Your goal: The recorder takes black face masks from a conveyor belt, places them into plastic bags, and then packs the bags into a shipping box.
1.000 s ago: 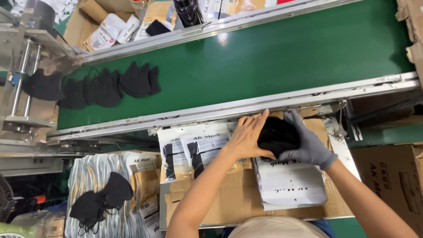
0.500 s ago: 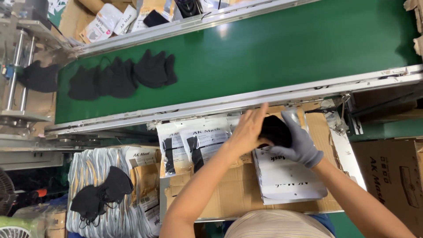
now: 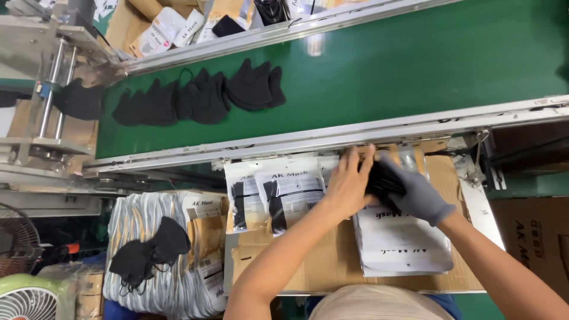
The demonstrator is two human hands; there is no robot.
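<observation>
Both the bare left hand point(image 3: 348, 185) and gloved right hand point(image 3: 415, 192) are closed around black masks point(image 3: 382, 178) above the pouch stack point(image 3: 403, 243) on the desk point(image 3: 320, 261), apparently squaring them; pouching likely needs a firm pinch.

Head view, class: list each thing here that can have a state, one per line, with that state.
Left hand: bare, pressed against the black masks.
Right hand: gloved, gripping the black masks.
Black masks: bunched between both hands.
Masks on belt: lying overlapped in a row.
Filled pouches: lying flat, masks inside.
Pouch stack: flat, under the hands.
Cardboard: flattened, torn.
</observation>
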